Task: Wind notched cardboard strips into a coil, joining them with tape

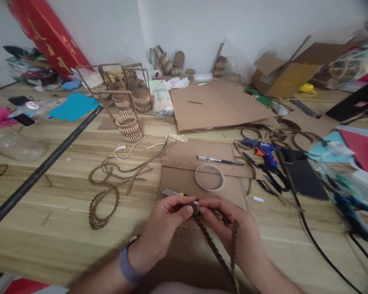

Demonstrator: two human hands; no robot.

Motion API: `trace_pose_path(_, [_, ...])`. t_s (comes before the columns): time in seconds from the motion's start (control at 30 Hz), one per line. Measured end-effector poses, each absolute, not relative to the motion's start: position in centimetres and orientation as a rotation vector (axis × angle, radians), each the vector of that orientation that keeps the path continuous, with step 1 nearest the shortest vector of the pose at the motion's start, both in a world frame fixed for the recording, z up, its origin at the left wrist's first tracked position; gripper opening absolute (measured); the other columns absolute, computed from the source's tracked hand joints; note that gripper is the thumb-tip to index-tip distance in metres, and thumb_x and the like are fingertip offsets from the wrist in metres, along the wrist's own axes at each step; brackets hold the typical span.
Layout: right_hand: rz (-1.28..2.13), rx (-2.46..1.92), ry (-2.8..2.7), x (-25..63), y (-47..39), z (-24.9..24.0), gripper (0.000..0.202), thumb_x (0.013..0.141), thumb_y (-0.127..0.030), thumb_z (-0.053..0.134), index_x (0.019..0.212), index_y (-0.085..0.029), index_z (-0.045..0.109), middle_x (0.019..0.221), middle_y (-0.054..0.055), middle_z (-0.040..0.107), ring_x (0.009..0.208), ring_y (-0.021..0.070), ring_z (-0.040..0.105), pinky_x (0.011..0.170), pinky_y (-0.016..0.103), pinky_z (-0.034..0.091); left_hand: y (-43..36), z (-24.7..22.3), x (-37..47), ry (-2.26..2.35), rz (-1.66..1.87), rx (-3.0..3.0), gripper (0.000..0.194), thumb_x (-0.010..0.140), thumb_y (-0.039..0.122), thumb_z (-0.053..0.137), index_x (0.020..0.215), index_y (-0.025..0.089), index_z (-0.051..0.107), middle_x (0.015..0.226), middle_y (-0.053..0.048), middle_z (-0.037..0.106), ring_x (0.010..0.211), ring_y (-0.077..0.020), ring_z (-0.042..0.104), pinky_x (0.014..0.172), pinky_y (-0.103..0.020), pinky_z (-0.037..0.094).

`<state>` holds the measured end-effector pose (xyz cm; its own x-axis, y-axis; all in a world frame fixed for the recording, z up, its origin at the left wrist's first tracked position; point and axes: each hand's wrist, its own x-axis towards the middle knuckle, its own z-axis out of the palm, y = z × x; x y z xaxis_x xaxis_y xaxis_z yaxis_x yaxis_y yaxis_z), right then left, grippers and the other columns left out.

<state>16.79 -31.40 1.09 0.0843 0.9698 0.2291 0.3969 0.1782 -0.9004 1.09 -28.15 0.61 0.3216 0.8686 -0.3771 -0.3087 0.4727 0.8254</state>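
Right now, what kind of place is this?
Probably a craft workspace: a blue glue gun and scissors lie on the wooden table, with small slatted baskets standing toward the back.

Soft, muted indoor light, faint shadows, edges stretched and blurred.

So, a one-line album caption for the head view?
Two hands pinch a small coil above cardboard, beside a roll of tape.

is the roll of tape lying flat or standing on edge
Lying flat: the tape roll rests on the cardboard, its open ring facing up.
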Motion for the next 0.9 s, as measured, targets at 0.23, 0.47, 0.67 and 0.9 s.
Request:
trace_pose_path(0.23, [0.664,-1.391,-1.561,17.03,-31.26,1.85,0.013,0.087,-0.022,0.061,0.081,-0.023,0.073,0.067,0.0,0.073,0.058,0.0143,0.067,0.056,0.023,0.053,-28.07,0.59,1.1,0.958,0.877,0.753,0.03,0.059,0.038,0.09,0.083,0.023,0.081,0.08,-0.002,0.075,0.072,-0.0133,0.061,0.069,-0.023,0.048])
trace_pose_path(0.47, [0.592,-1.419,-1.647,17.12,-31.15,2.13,0.013,0.088,-0.021,0.058,0.082,-0.022,0.07,0.066,0.0,0.072,0.055,0.0138,0.065,0.051,0.021,0.051,-28.18,0.34,0.97,0.957,0.876,0.798,0.026,0.062,0.037,0.088,0.084,0.024,0.081,0.079,-0.002,0.075,0.072,-0.0134,0.061,0.07,-0.024,0.048])
trace_pose_path(0.67, [0.543,-1.432,-1.692,17.09,-31.07,1.94,0.016,0.09,-0.024,0.054,0.082,-0.021,0.068,0.066,0.001,0.07,0.055,0.014,0.065,0.051,0.022,0.052,-28.24,0.21,1.05,0.963,0.873,0.783,0.028,0.059,0.038,0.089,0.081,0.024,0.08,0.081,-0.002,0.076,0.076,-0.0148,0.063,0.073,-0.025,0.048])
trace_pose_path(0.9, [0.521,-1.401,-1.745,17.2,-30.94,1.9,0.019,0.094,-0.023,0.049,0.08,-0.021,0.063,0.067,0.001,0.069,0.056,0.0138,0.065,0.053,0.022,0.052,-28.1,0.36,1.29,0.962,0.834,0.738,0.032,0.056,0.04,0.09,0.081,0.023,0.08,0.08,-0.002,0.075,0.073,-0.0139,0.061,0.07,-0.024,0.048])
